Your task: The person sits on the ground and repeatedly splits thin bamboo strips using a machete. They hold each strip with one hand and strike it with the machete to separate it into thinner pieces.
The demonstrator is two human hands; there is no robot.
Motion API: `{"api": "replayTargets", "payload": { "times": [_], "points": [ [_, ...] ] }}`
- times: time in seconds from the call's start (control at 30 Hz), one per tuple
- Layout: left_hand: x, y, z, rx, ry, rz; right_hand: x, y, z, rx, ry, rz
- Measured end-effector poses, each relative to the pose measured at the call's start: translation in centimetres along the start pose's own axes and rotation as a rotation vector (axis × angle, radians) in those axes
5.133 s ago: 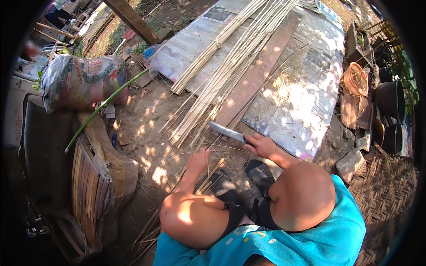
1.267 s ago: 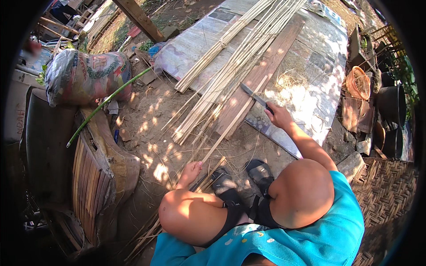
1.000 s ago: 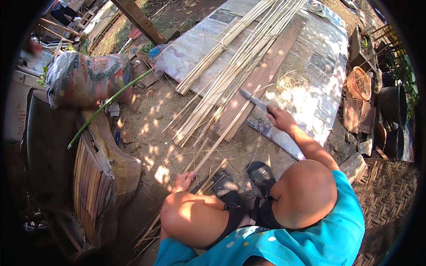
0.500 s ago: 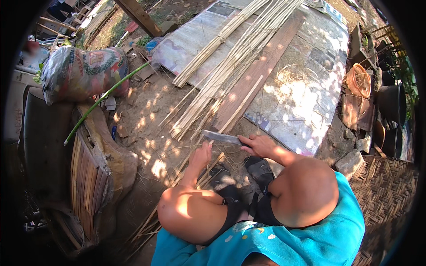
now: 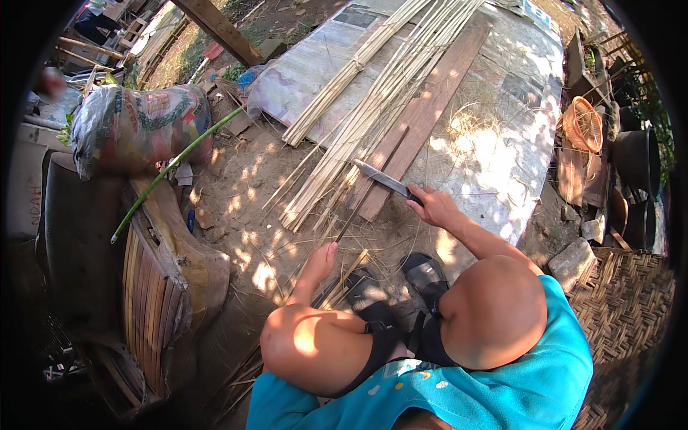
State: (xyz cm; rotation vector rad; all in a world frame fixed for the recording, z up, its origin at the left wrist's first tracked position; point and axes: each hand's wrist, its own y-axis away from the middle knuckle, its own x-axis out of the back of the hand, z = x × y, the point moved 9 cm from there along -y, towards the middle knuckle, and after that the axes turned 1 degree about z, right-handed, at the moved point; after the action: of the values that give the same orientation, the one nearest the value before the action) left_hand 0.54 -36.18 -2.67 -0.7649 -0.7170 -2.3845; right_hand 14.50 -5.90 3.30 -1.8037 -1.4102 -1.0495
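Observation:
My right hand (image 5: 437, 206) is closed round the dark handle of a knife (image 5: 383, 178). The knife's blade points up and left, across a thin bamboo strip (image 5: 348, 223). My left hand (image 5: 320, 262) pinches the near end of this strip, which runs away from me toward a brown wooden plank (image 5: 428, 129). Whether blade and strip touch, I cannot tell. A spread of split bamboo strips (image 5: 344, 161) lies just left of the plank, and a tied bundle of pale strips (image 5: 326, 98) is beyond it. More strips (image 5: 333, 290) lie on the ground below my left hand.
A patterned sheet (image 5: 494, 172) covers the ground ahead, with fine shavings (image 5: 469, 132) on it. At left are a stuffed sack (image 5: 147, 118), a green stalk (image 5: 175, 163) and a worn bundle of slats (image 5: 147, 308). An orange basket (image 5: 582, 123), a stone (image 5: 571, 264) and woven matting (image 5: 623, 315) are at right.
The knife and my right hand have moved up and away, along the strip. My left hand has shifted slightly down and left. The strip's visible side looks dark now, where a pale side showed before.

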Motion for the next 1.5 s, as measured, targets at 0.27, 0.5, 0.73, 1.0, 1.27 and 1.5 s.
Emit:
{"api": "replayTargets", "payload": {
  "times": [0.27,0.5,0.73,1.0,1.27,1.5],
  "points": [
    [1.0,1.7,-2.8,0.183,-0.009,-0.129,4.9,-2.5,9.1,-0.213,0.060,0.220],
    [1.5,0.8,-1.5,0.167,-0.178,-0.028,3.4,-0.4,5.2,-0.126,-0.074,0.273],
    [2.4,0.3,1.4,0.168,-0.502,-0.011,0.4,0.5,3.6,-0.160,-0.048,0.135],
    [-1.7,-0.9,-1.6,0.129,0.037,-0.073,1.2,-0.5,1.6,-0.115,-0.058,0.093],
    [0.0,3.5,-3.6,0.225,0.240,-0.188,3.1,-1.4,5.6,-0.078,0.046,0.194],
    [3.6,7.7,-2.1,0.257,0.172,-0.165,2.5,-0.3,4.5,-0.088,-0.007,0.160]
  ]
}}
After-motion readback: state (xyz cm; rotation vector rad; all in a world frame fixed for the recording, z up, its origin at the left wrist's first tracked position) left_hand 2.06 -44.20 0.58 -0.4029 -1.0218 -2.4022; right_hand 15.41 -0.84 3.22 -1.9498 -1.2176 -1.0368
